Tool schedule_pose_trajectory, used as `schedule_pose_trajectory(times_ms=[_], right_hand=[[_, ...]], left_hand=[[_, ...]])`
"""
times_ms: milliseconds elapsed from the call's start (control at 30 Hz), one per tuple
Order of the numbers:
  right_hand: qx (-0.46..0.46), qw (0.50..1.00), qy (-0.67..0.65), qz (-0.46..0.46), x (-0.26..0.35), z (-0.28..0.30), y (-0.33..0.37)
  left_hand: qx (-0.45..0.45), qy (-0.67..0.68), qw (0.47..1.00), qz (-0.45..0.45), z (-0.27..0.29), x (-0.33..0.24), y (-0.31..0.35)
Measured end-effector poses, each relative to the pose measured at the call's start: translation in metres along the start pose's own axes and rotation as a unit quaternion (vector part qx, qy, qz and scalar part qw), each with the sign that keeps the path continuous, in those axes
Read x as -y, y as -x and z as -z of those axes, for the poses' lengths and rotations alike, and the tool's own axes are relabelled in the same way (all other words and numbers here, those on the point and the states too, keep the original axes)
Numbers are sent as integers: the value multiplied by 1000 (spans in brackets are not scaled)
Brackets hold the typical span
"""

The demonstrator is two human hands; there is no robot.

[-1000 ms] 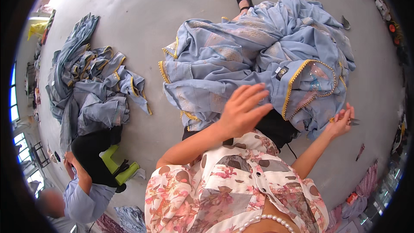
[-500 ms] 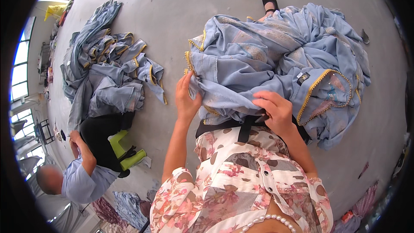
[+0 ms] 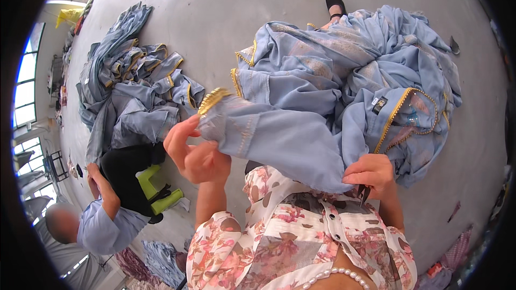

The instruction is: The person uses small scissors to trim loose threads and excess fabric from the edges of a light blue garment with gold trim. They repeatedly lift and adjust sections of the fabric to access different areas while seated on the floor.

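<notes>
A light blue garment (image 3: 387, 53) lies bunched over my lap, with gold beaded trim and embroidered patches. From it a sleeve (image 3: 290, 137) stretches across in front of me. My left hand (image 3: 200, 153) pinches the gold-trimmed cuff end at the left. At the right, my right hand (image 3: 372, 174) is closed on the sleeve's lower edge. A small dark pointed tool (image 3: 364, 195), its kind partly hidden by the fingers, juts down from that hand. A black label (image 3: 379, 104) shows beside the gold-edged opening, just above the right hand.
Left of me, another person (image 3: 110, 225) sits with a heap of blue, gold-trimmed garments (image 3: 129, 86) before them and a green stool (image 3: 158, 188) beside them. More cloth (image 3: 161, 260) lies on the grey floor (image 3: 215, 0) at the lower left. My black shoe (image 3: 335, 4) shows beyond the garment.
My left hand has lifted the cuff end left and toward me. My right hand has moved right and nearer my body, so the sleeve is now spread between both hands.
</notes>
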State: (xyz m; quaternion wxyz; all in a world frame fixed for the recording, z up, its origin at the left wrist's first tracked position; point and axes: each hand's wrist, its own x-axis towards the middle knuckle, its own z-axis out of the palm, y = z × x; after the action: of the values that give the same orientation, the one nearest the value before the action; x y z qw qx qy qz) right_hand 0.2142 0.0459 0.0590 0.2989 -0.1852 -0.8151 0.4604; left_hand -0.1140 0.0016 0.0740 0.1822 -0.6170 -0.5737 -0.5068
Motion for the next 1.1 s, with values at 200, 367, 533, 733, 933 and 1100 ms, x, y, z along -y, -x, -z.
schedule_pose_trajectory(times_ms=[200,367,533,733,933,1100], right_hand=[[97,956,-84,-265,-42,-11,34],[-75,941,-84,-318,-40,-25,-4],[-170,965,25,-200,-50,-54,-80],[-102,977,174,-75,-83,-81,-107],[-116,961,230,100,-71,-100,-78],[-44,947,284,144,-66,-108,-68]], left_hand=[[241,104,959,110,-33,-8,77],[325,142,929,106,-28,-19,92],[336,179,916,130,-33,-16,73],[286,303,845,335,-34,-24,89],[210,290,729,583,-38,9,94],[232,394,590,666,-36,1,85]])
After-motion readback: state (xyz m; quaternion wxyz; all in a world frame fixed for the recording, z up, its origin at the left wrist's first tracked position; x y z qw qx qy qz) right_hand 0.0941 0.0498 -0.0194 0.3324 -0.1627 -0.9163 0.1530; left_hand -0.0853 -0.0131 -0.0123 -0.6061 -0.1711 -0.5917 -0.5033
